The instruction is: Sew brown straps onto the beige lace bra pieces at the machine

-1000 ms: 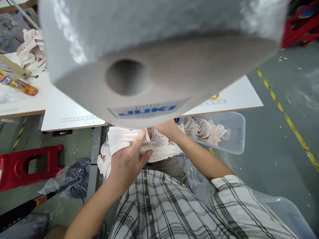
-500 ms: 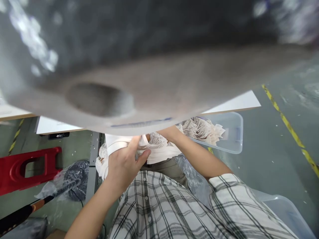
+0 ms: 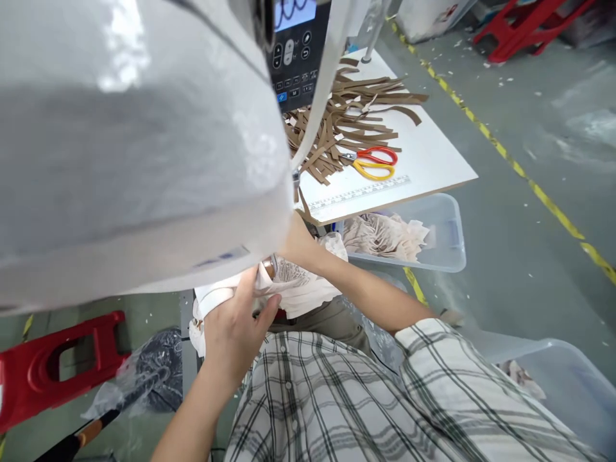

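My left hand lies on a white fabric band at the near edge of the machine, index finger stretched forward and thumb apart, pressing on the cloth. Pale lace fabric hangs beside it over my lap. My right forearm reaches in from the right; of my right hand only the back near the wrist shows, and its fingers are hidden behind the white machine head. A control panel with a lit screen is on the machine's right side.
On the white table lie brown fabric strips, scissors with red and yellow handles, and a printed ruler. Below stands a clear bin with pale cloth; another bin is at lower right. A red stool is at left.
The view has shifted, so the machine head sits further left, and the panel, brown strips and scissors have come into sight. My left hand keeps much the same pose on the cloth.
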`<action>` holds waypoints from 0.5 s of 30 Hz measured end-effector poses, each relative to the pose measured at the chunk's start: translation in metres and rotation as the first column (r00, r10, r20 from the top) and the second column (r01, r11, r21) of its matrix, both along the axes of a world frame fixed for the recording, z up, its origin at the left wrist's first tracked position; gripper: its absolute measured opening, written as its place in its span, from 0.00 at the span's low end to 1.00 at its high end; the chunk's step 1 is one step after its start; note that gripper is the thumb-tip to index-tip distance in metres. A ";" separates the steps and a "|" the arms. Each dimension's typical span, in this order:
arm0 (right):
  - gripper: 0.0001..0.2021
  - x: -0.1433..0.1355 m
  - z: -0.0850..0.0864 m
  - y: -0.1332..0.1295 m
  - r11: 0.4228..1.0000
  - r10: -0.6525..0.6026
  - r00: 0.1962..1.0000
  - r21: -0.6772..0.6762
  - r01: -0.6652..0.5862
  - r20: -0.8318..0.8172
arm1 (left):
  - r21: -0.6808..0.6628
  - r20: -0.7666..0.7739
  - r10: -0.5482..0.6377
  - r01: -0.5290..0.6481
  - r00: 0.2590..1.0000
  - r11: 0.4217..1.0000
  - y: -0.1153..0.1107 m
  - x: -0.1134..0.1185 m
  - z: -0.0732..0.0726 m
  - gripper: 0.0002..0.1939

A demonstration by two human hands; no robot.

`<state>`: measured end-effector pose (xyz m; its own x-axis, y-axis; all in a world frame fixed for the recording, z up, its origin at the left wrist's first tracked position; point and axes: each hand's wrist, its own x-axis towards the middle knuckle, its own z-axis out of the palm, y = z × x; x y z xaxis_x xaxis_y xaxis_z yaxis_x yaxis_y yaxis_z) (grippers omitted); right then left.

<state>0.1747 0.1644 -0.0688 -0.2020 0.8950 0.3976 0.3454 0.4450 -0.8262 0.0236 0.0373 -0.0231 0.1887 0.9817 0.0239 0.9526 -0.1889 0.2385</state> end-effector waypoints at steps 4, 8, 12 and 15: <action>0.13 0.003 0.001 -0.005 0.998 -0.048 0.986 -0.056 0.040 -0.161 | 0.006 -0.027 -0.034 0.034 0.999 0.999 0.001 0.000 0.001 0.32; 0.14 0.006 -0.004 -0.016 0.993 -0.056 0.937 -0.120 0.015 -0.346 | 0.002 -0.040 -0.005 0.005 0.999 1.000 0.001 -0.005 0.002 0.32; 0.15 0.009 -0.015 -0.025 0.982 -0.071 0.887 -0.189 -0.019 -0.457 | -0.029 -0.006 -0.034 0.034 0.999 0.999 0.002 -0.003 0.003 0.31; 0.17 0.014 -0.020 -0.032 0.970 -0.084 0.875 -0.240 -0.038 -0.477 | -0.003 0.002 -0.040 0.040 0.999 0.999 0.002 -0.004 0.003 0.31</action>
